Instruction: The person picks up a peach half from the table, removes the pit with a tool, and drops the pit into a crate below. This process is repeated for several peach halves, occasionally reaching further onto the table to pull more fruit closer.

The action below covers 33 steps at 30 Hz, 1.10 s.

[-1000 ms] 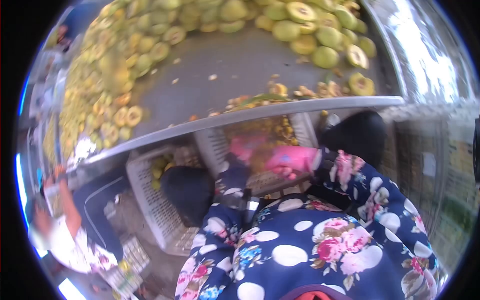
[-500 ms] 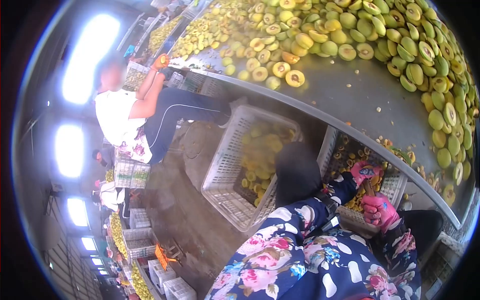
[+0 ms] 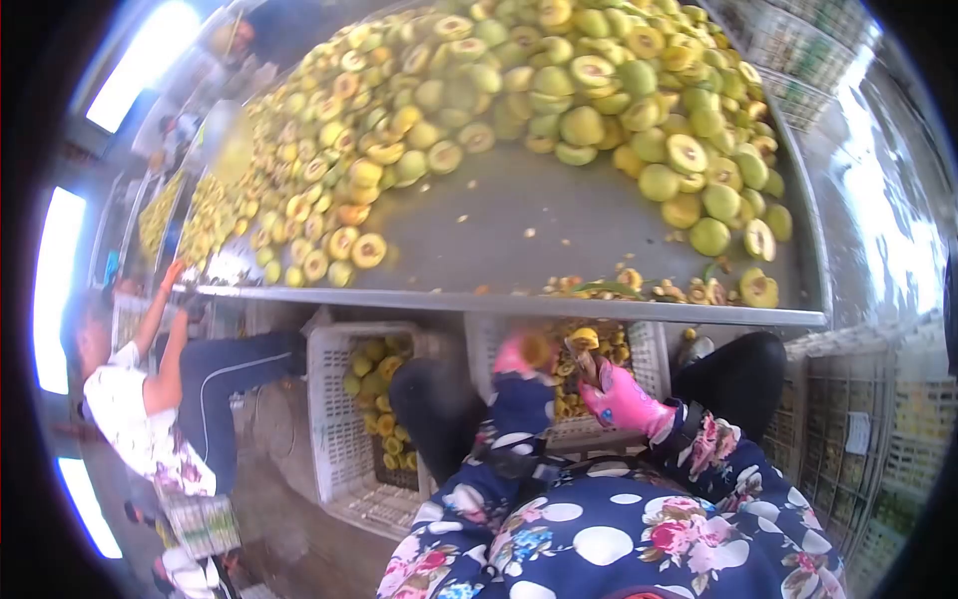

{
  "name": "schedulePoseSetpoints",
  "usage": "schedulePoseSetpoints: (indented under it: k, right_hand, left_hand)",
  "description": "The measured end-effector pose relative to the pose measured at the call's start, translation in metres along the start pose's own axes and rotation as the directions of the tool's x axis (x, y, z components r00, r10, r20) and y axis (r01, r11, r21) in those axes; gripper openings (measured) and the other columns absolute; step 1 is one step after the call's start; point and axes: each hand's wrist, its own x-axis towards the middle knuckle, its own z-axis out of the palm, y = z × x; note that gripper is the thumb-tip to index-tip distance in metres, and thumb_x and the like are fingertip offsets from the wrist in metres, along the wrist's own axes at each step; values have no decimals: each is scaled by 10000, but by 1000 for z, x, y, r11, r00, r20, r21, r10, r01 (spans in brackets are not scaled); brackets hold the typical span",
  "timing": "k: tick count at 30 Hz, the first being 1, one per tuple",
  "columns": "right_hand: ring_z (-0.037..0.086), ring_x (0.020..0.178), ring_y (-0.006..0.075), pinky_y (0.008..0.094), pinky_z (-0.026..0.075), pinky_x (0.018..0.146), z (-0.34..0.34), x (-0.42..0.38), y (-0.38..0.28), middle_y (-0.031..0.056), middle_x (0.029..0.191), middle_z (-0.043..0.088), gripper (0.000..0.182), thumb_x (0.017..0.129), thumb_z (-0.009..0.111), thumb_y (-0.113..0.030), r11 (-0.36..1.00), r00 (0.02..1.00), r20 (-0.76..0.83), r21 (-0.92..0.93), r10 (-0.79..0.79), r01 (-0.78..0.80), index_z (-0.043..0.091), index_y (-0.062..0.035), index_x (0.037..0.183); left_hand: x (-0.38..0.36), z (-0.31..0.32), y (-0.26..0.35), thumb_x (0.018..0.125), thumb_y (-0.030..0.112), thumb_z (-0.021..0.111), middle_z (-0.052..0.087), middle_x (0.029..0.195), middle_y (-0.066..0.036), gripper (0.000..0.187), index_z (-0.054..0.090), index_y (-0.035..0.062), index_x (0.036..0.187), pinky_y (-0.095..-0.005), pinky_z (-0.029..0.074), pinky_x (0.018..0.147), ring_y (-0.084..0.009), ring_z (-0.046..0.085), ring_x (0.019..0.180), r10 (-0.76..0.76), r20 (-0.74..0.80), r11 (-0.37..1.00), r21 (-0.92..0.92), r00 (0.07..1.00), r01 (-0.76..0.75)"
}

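In a pink glove, my left hand [image 3: 517, 359] is closed around a blurred yellow-brown peach half [image 3: 537, 349]. My right hand [image 3: 631, 399], also in a pink glove, grips a short brownish hand tool [image 3: 597, 371] whose exact kind I cannot make out. At the tool's upper end is a yellow fruit piece [image 3: 582, 340]; whether it is touching cannot be told. Both hands are above a white plastic crate [image 3: 651, 357] with yellow fruit pieces inside, just below the metal table's front edge.
Halved green-yellow peaches [image 3: 589, 70] are heaped on the metal table [image 3: 479, 225], with scraps by its raised rim [image 3: 519, 308]. Another crate [image 3: 329, 439] with fruit stands left of my knee. A co-worker [image 3: 150, 399] sits further left. Stacked crates [image 3: 838, 419] stand at right.
My view has turned to the right and levelled to the table. My hands have moved apart slightly; a peach half now shows at the left hand and a yellow piece by the tool.
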Motion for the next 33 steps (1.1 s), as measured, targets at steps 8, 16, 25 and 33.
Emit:
schedulePoseSetpoints:
  k: [8,16,25,33]
  right_hand:
    - [577,700,325,402,451,647,-21,-11,44,183,791,614,333,844,470,-290,750,853,522,-569,14,336,558,31,841]
    - [522,627,94,269,428,529,-93,-50,-42,25,806,601,321,818,531,-124,931,930,70,78,-361,356,508,-26,1123]
    - [480,692,34,209,424,587,-274,-7,-81,-9,790,551,398,737,551,-20,789,813,-449,310,-370,530,537,-33,1135]
    - [582,766,228,325,463,678,-372,78,-154,126,849,594,369,674,603,-125,842,660,-579,-516,-479,158,562,-20,1025]
  left_hand:
    - [-109,-95,157,763,194,607,568,1043,-236,436,514,-36,1122,-353,561,609,-285,610,838,655,-112,578,711,747,-401]
    - [4,22,232,840,192,577,597,1032,-72,305,567,56,1113,-152,445,648,-95,570,777,237,252,691,635,938,-346]
    - [198,277,180,782,283,656,551,1138,-181,488,524,26,1175,-347,407,917,-294,516,1079,276,898,-490,437,342,-754]
    - [302,346,171,789,414,604,553,1133,-191,543,524,62,1194,-378,388,925,-326,515,1061,369,758,-711,603,538,-361]
